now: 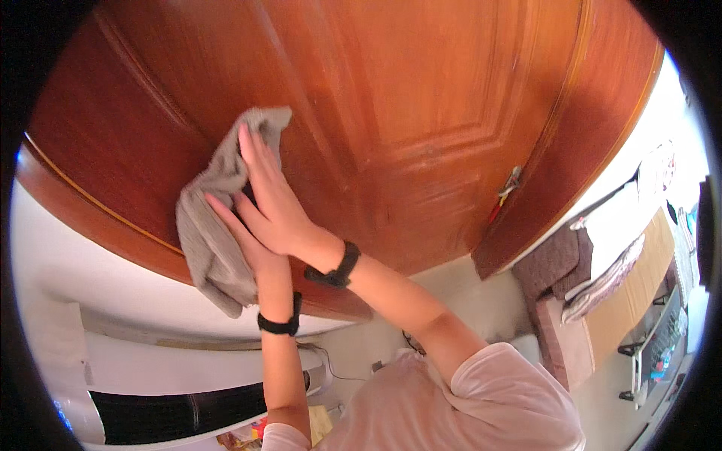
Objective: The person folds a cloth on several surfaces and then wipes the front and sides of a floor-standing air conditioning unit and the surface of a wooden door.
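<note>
A crumpled grey cloth (211, 225) lies against the left side of a reddish-brown wooden door (428, 73), partly over its frame. My right hand (279, 206) presses the cloth with its fingers stretched out along the upper part. Just below it, my left hand (251, 242) holds the cloth lower down, and the right hand partly covers it. The two hands touch or overlap near the palms. Each wrist wears a black band. Raised moulding frames the panels of the door.
A metal door handle (513, 180) with a red and yellow item hanging from it is at the right. Beyond the door stand a brown sofa (544, 259) and a low table (657, 344). At the lower left is a white appliance with a dark panel (175, 414); a cable (333, 366) runs nearby.
</note>
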`<state>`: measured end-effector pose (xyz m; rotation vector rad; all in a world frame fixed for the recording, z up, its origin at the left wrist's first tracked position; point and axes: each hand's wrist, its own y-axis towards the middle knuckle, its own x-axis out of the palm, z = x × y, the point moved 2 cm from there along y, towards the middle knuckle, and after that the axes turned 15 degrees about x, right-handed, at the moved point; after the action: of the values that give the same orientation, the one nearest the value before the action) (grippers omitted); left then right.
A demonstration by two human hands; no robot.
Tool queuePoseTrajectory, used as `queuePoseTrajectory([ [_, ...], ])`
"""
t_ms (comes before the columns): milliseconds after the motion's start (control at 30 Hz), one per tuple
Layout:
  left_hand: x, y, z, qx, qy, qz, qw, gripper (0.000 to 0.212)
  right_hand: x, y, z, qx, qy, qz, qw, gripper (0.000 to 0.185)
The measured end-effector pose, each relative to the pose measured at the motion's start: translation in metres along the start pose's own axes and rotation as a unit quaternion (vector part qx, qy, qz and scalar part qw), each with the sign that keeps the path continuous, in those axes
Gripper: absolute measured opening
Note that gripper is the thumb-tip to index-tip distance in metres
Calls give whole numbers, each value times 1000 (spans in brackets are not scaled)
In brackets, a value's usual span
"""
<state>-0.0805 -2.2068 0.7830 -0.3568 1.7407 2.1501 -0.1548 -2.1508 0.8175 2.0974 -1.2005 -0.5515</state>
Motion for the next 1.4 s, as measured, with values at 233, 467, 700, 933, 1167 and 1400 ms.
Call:
queuePoseTrajectory([
  [233, 24, 131, 15, 93, -29, 131, 987, 94, -36, 119, -22, -177, -192, 124, 957, 82],
  [467, 78, 171, -26, 46, 14, 97, 994, 91, -40, 159, -11, -183, -296, 160, 924, 74],
  [700, 89, 174, 1, 65, 38, 188, 979, 85, -64, 155, -6, -191, -304, 171, 918, 77],
  [933, 108, 194, 27, 107, -62, 151, 981, 71, -108, 166, -6, -165, -347, 248, 889, 77],
  [1167, 136, 205, 64, 192, -127, 112, 967, 65, -162, 167, -5, -159, -379, 269, 871, 75],
  [1400, 178, 239, 127, 276, -255, 18, 926, 62, -257, 179, 1, -155, -415, 295, 847, 78],
])
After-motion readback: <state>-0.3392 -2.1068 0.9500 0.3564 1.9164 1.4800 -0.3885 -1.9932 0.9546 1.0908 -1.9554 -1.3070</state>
